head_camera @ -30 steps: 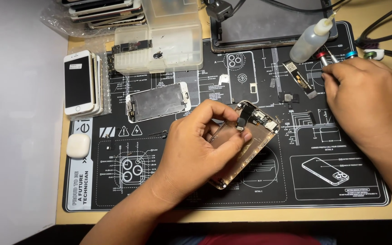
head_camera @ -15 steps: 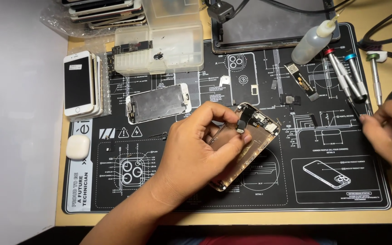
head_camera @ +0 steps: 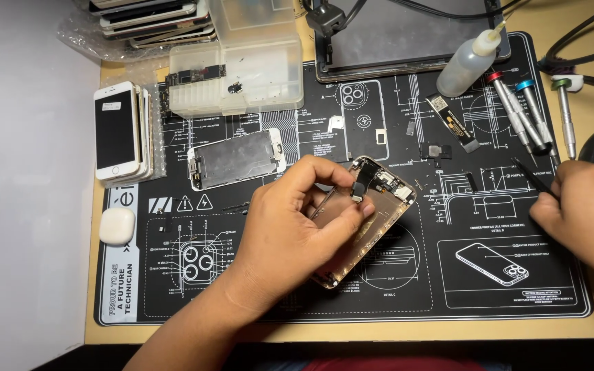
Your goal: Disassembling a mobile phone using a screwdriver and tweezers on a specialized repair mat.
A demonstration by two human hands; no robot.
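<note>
My left hand [head_camera: 297, 223] grips an opened gold phone housing [head_camera: 379, 206] in the middle of the black repair mat [head_camera: 407, 288], fingers pinching near a small black part at its top end. My right hand [head_camera: 582, 209] rests at the mat's right edge, closed on thin black tweezers [head_camera: 532, 177] whose tips point up and left. Several screwdrivers [head_camera: 524, 117] with coloured caps lie just above that hand.
A removed screen panel [head_camera: 235, 158] lies left of the housing. A stack of phones [head_camera: 119, 130] and a white earbud case [head_camera: 117, 225] sit at the left edge. A clear plastic box [head_camera: 242, 75], a squeeze bottle [head_camera: 469, 62] and a dark tablet [head_camera: 407, 34] are at the back.
My right hand has come down from the tools at the upper right to the mat's right edge, now holding tweezers. My left hand and the housing have stayed put.
</note>
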